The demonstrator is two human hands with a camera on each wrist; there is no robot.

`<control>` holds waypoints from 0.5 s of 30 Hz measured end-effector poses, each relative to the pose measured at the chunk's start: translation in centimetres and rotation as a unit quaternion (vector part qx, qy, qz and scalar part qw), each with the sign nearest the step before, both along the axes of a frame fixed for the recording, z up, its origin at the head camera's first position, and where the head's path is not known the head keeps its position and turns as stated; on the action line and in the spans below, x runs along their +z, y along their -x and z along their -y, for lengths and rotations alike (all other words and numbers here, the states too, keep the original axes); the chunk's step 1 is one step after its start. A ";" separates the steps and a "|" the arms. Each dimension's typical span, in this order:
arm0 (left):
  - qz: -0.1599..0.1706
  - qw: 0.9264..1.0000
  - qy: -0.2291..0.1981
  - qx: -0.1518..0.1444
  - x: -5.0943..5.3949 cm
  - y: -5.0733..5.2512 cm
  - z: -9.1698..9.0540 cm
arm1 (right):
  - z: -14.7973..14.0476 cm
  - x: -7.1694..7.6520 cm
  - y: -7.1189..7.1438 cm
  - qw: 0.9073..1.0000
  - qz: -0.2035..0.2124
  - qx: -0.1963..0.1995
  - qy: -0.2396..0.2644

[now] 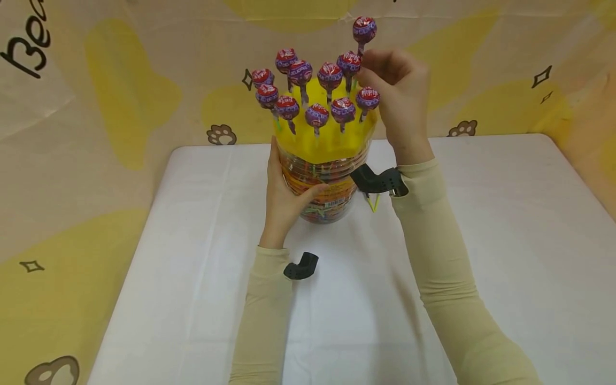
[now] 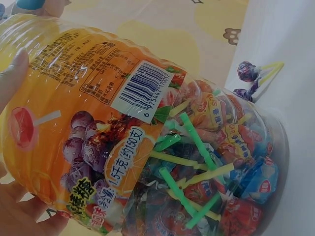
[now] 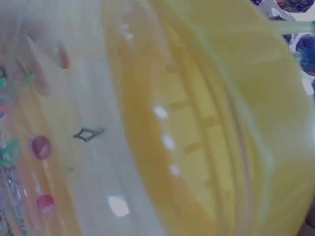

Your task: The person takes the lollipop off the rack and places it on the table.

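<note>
Yellow-and-cream cloth with paw prints (image 1: pixel 178 43) hangs behind a white-covered table (image 1: pixel 207 299). On its far half, roughly mid-width, stands a transparent round plastic jar (image 1: pixel 313 171) with an orange printed label (image 2: pixel 98 128); colourful wrapped sweets with green and yellow sticks (image 2: pixel 197 169) show through its lower wall.

On top, a yellow plastic lid (image 1: pixel 308 147) carries a cluster of purple-and-red wrapped lollipops (image 1: pixel 300 72), heads up, sticks down, spaced so the heads mostly sit separately.

Left hand (image 1: pixel 286 198) grips the jar from the left, thumb across the front, fingers wrapped round the side; reads as steadying it. Right hand (image 1: pixel 401 91) is at the lid's far right edge, thumb and finger pinching one purple-and-red lollipop (image 1: pixel 364 29) just below the head. Held low like that, probably to control the stick; its lower end is hidden, so can't tell if it's in the lid. Right wrist view doesn't show the pinch.

Just right of the jar's base, two loose purple-wrapped lollipops with yellow sticks (image 2: pixel 247 71) lie on the table, likely parked within right-hand reach.
</note>
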State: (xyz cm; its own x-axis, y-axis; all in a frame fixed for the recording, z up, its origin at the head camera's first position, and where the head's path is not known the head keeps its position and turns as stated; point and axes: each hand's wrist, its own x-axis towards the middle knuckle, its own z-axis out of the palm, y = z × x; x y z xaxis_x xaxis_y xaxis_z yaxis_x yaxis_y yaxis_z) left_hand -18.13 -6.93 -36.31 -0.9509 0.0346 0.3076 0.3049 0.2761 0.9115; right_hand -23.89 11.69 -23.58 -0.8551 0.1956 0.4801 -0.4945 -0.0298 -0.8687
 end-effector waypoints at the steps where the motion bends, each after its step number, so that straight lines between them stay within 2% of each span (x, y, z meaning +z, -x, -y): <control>1: -0.001 1.000 0.001 0.001 0.0 0.0 0.0 | -0.1 0.0 0.0 1.000 -0.002 0.003 0.006; 8: -0.003 1.000 -0.001 -0.001 -0.1 0.0 0.0 | -1.0 -0.4 -0.8 0.999 -0.018 0.033 0.039; 15: -0.001 1.000 -0.001 0.000 0.0 0.1 0.0 | -1.9 -1.5 -1.9 0.996 0.017 0.043 0.074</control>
